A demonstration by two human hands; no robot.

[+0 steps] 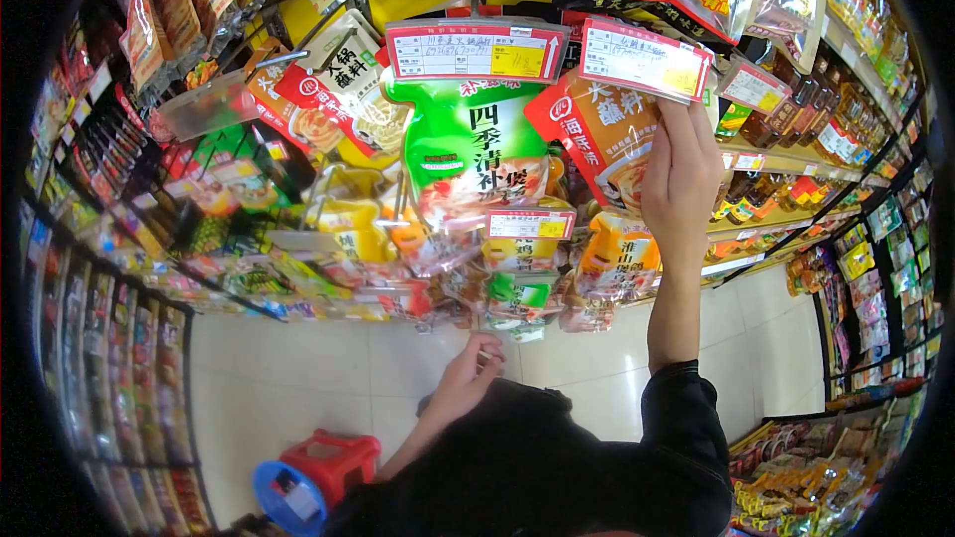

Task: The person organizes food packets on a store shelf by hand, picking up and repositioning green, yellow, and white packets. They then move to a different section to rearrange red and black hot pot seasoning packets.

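My right hand (686, 174) is raised to the hanging display, at the right edge of an orange and red dipping sauce packet (592, 134). Its fingers are closed against that edge, and the fingertips are hidden behind a red-framed price tag (645, 60). Left of it hangs a green soup mix packet (477, 149) under another price tag (476, 55). Low in front of my body, my left hand (472, 373) is closed with curled fingers. Whatever it may hold is too small to make out.
Lower hooks carry more soup packets (617, 254). Bottles (846, 134) line the shelves on the right. A red stool (333, 462) and a blue bucket (288, 497) stand on the tiled floor (269, 368) at lower left. Stocked racks (124, 368) border both sides.
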